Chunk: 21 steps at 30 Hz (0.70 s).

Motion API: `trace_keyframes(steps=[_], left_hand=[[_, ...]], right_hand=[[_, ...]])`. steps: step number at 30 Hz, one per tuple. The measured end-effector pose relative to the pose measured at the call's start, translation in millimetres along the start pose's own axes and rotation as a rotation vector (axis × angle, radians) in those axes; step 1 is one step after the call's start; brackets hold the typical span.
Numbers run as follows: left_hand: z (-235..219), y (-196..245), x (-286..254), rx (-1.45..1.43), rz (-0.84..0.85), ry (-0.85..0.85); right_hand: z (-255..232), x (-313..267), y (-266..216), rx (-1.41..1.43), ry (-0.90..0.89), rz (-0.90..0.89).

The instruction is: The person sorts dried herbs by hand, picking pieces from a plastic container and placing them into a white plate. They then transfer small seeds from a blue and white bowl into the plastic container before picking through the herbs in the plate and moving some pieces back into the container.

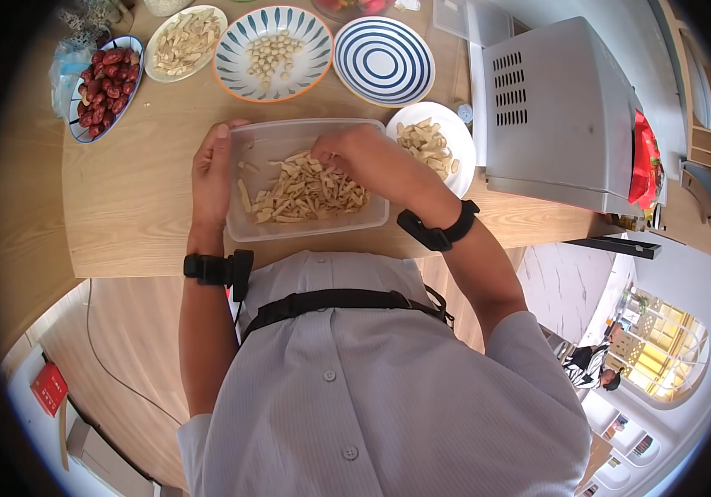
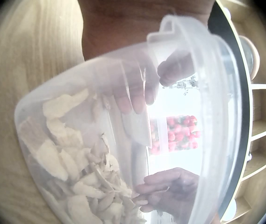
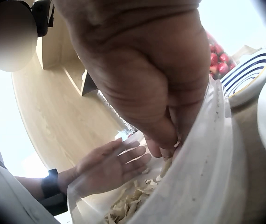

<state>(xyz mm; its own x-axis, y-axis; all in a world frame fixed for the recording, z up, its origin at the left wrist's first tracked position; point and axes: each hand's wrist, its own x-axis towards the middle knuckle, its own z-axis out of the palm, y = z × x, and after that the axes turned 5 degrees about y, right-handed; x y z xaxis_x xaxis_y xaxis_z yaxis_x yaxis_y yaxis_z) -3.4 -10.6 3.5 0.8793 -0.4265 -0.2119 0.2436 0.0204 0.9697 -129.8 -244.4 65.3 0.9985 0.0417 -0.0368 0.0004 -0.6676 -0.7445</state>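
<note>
A translucent plastic container holds a pile of pale dried slices. My left hand rests against its left wall, the thumb near the rim; through the plastic in the right wrist view, the fingers of this left hand look nearly straight. My right hand reaches over the right part of the container, fingers down inside at the far side of the pile. In the right wrist view, my right hand pinches a pale slice at its fingertips. The left wrist view shows slices through the wall.
Behind the container stand a bowl of red dates, a plate of sliced pieces, a plate of round pale pieces and a blue-ringed plate. A white plate with slices and a grey appliance are at right.
</note>
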Motion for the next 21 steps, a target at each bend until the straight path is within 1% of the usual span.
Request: trace_keyframes(steps=[2,5,8,11,14,17,20,21], left_hand=[[-1,-1,1,0.016,0.002,-0.006],[-6,-8,4,0.053,0.018,-0.014],[-6,-9,4,0.055,0.027,-0.009],[-7,-10,4,0.054,0.032,-0.010],[-6,-9,5,0.050,0.028,-0.017],[-6,-7,4,0.054,0.024,-0.021],[-6,-7,4,0.059,0.022,-0.018],[-6,-8,4,0.058,0.026,-0.020]], right_hand=[[-3,-3,-3,0.031,0.038,0.001],[-8,-4,-7,0.013,0.019,0.064],[-6,-4,-1,-0.084,0.023,-0.054],[-12,-8,-11,-0.062,0.047,0.039],[-17,-14,-18,0.318,0.095,0.169],[-24,-28,-17,0.704,0.117,0.254],[-42,-52,-9,0.736,0.217,0.246],[-49,-60,-5,0.729,0.267,0.275]])
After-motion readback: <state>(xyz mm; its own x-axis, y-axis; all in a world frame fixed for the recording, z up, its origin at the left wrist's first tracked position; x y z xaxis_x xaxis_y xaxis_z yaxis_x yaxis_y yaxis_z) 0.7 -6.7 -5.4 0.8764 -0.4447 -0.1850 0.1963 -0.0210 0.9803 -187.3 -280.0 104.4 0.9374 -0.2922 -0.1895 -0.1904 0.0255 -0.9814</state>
